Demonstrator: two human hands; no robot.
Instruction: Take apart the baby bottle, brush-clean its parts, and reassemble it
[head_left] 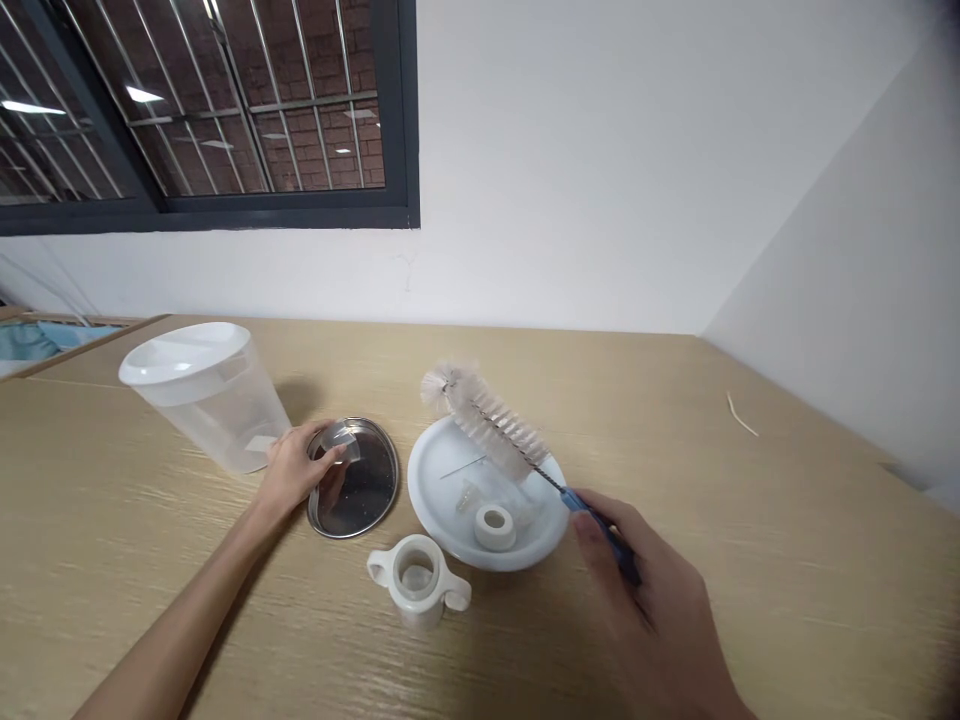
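Observation:
My right hand point(637, 570) is wrapped round the blue handle of a bottle brush point(495, 430), whose white bristles hang over a white plate point(427, 480). On the plate are a white ring point(495, 528), a thin needle-like piece and a small clear item. My left hand point(304, 465) grips a small clear cup point(342, 443) over the left part of a round metal tray point(367, 490). A white two-handled cup point(417, 580) stands upright in front of the plate, its top open.
A translucent lidded pitcher point(217, 400) stands on the wooden table point(750, 560) at the left, just behind my left hand. A thin pale strip point(741, 415) lies at the right. A wall and barred window rise behind.

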